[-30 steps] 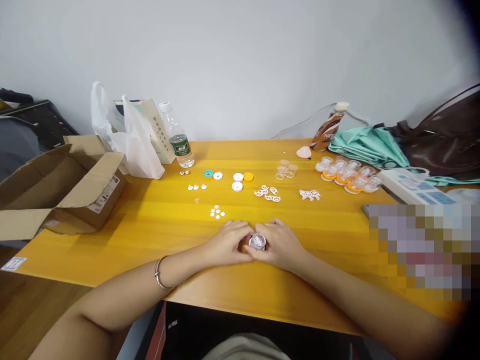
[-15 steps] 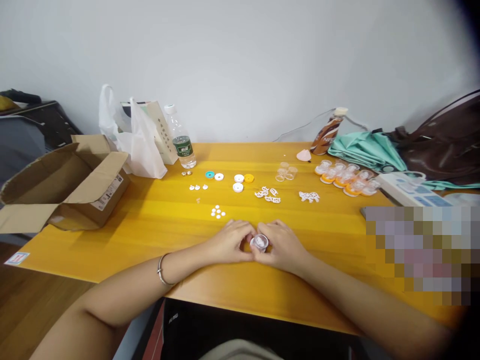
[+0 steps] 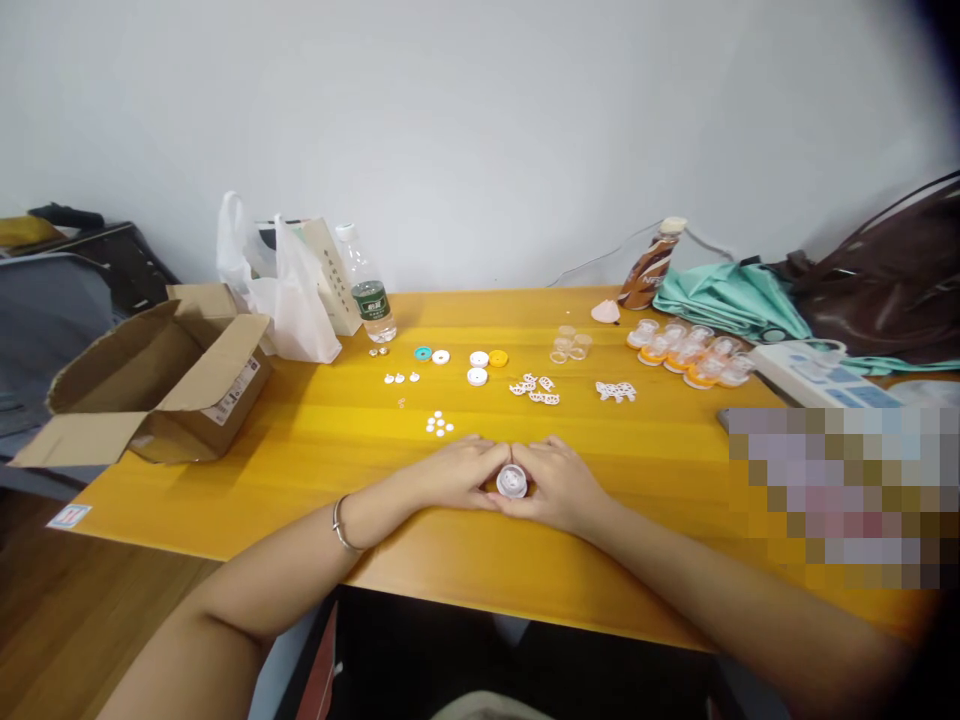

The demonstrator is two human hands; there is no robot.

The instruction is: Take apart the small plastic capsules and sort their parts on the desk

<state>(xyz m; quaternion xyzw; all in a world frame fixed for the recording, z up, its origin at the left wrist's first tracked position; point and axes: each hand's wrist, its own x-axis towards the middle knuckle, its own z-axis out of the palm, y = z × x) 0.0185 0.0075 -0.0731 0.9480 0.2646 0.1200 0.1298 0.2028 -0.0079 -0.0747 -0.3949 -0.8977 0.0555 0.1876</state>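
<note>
Near the table's front edge, my left hand (image 3: 466,473) and my right hand (image 3: 559,482) meet around a small round white piece with a clear cover (image 3: 512,482). Both hands are closed on it, thumbs and fingertips at its sides. White markings show faintly inside the cover. Just beyond the hands lie several small white discs (image 3: 439,424). Farther back are white round bases (image 3: 477,376), a yellow base (image 3: 498,358), a teal base (image 3: 423,353), white openwork pieces (image 3: 544,397) and clear cups (image 3: 564,350).
An open cardboard box (image 3: 187,390) and a white plastic bag (image 3: 300,310) stand at the left, beside a water bottle (image 3: 373,300). At the right are several clear-domed orange and white pieces (image 3: 697,350), a brown drink bottle (image 3: 651,270), teal fabric (image 3: 724,300) and a dark bag (image 3: 885,290).
The round piece has turned so its clear top faces more upward, and it sits slightly left. My fingers have closed in around it. The view has shifted a little.
</note>
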